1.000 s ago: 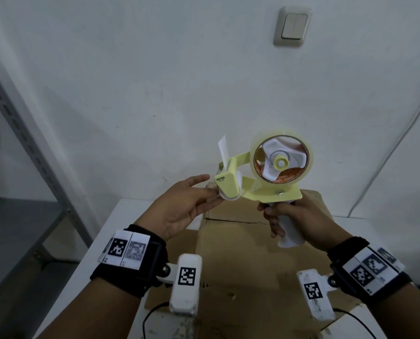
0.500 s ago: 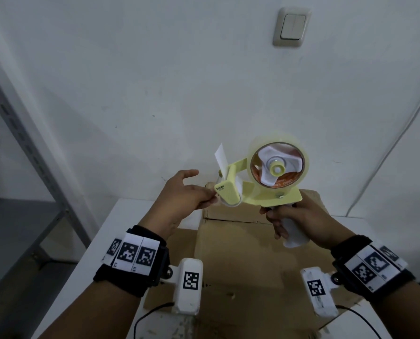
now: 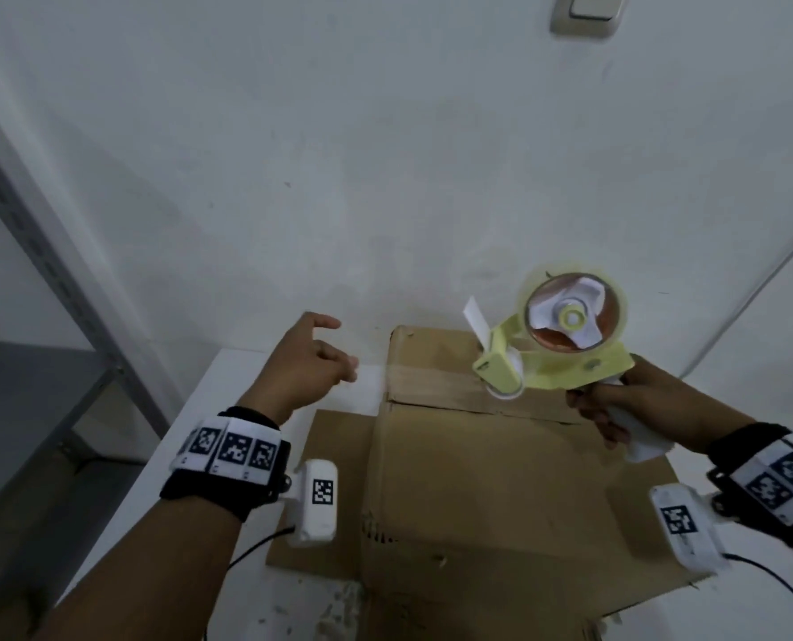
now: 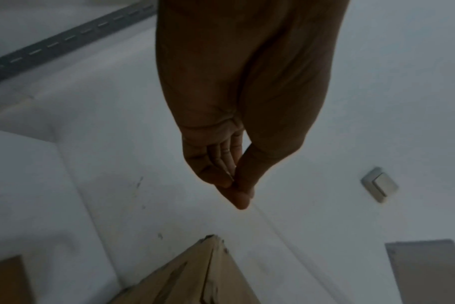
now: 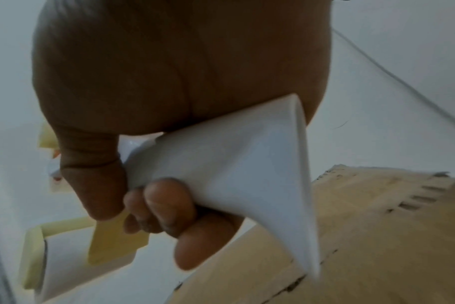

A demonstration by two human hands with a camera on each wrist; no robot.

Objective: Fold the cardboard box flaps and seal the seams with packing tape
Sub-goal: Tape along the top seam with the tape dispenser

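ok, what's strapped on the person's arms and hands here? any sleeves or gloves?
No sleeves or gloves: forearms and both hands, left hand and right hand, are bare. Each wrist has a black band topped by a white strip of square black-and-white code tags. A white camera box with one tag hangs off each band, trailing a thin black cable.

Matt cardboard box (image 3: 491, 478); seemingly glossy plastic tape dispenser (image 3: 556, 363).
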